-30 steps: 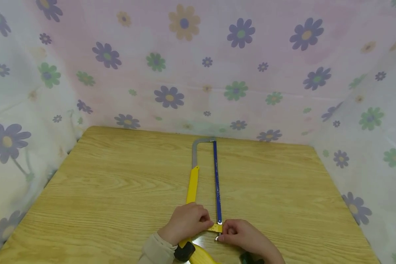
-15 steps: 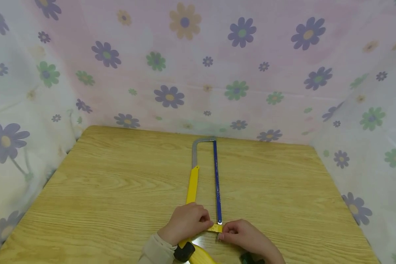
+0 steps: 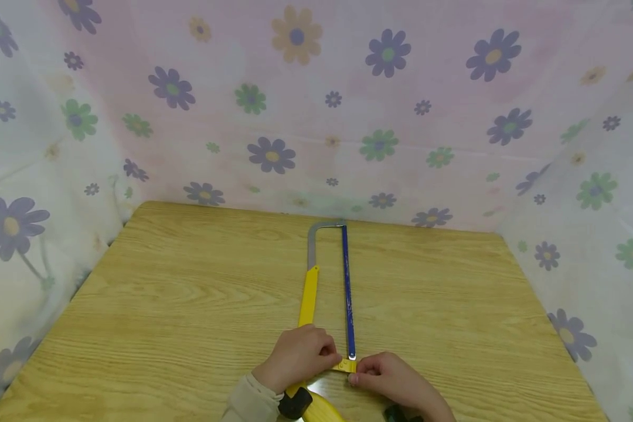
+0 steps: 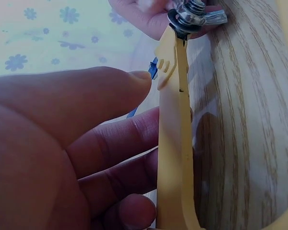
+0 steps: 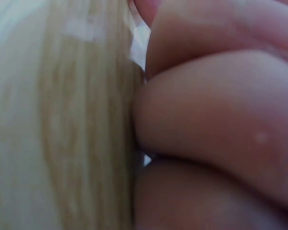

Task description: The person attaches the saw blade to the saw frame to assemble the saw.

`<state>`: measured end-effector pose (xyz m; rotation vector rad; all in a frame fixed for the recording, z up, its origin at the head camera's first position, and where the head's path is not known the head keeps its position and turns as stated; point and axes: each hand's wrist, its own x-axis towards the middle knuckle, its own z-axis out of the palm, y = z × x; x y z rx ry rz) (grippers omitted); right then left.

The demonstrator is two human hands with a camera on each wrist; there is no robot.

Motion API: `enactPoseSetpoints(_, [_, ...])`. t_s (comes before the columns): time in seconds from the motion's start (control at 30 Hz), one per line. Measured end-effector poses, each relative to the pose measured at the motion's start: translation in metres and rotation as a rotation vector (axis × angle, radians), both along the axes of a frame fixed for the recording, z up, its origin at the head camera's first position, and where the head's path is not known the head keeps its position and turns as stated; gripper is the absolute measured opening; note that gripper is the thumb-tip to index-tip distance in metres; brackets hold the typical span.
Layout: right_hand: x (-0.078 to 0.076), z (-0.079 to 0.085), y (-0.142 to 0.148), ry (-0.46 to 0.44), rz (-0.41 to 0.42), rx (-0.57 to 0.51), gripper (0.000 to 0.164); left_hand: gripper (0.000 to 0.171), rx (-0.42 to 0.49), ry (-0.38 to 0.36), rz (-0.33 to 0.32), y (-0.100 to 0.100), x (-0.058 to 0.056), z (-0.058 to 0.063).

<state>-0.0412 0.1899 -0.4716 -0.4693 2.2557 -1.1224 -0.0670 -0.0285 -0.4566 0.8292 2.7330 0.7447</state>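
A hacksaw lies flat on the table, with a yellow frame (image 3: 308,296), a grey front bow (image 3: 312,246) and a blue blade (image 3: 347,281). My left hand (image 3: 300,354) rests over the near part of the frame and holds its yellow crosspiece (image 4: 172,139) between thumb and fingers. My right hand (image 3: 392,378) is at the near end of the blade, pinching the metal wing nut (image 4: 213,18) on its threaded bolt. In the head view the fingers mostly cover that nut. Blurred curled fingers (image 5: 206,105) fill the right wrist view, close above the wood.
The wooden table (image 3: 190,293) is bounded at the back and sides by a flowered cloth (image 3: 327,117). The saw's yellow handle (image 3: 322,407) runs toward the near edge, beside a black strap mount (image 3: 295,403) on the left wrist.
My right thumb and fingers have shifted slightly at the wing nut; its metal wing, visible earlier, is now mostly covered. The left hand and the saw stay in place.
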Motion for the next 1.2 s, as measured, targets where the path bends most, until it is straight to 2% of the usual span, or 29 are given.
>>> enactPoseSetpoints(0.33, [0.0007,0.0004,0.0009,-0.024,-0.001,0.001,0.028,0.017,0.006,-0.005,-0.005,-0.0001,0.0009,-0.0006])
enactPoseSetpoints(0.53, [0.0005,0.0017,0.0003,-0.039,-0.032,-0.016,0.027,0.017,0.002,0.020,-0.003,0.0002,-0.0001,-0.0018])
enactPoseSetpoints(0.97, [0.0006,-0.0012,0.0018,-0.105,-0.083,-0.067,0.025,0.017,0.006,0.008,-0.010,0.0002,-0.0004,-0.0040])
enactPoseSetpoints(1.2, [0.0000,-0.0027,0.0021,-0.089,-0.076,-0.048,0.026,0.017,-0.002,0.021,-0.006,0.0005,-0.0002,-0.0023])
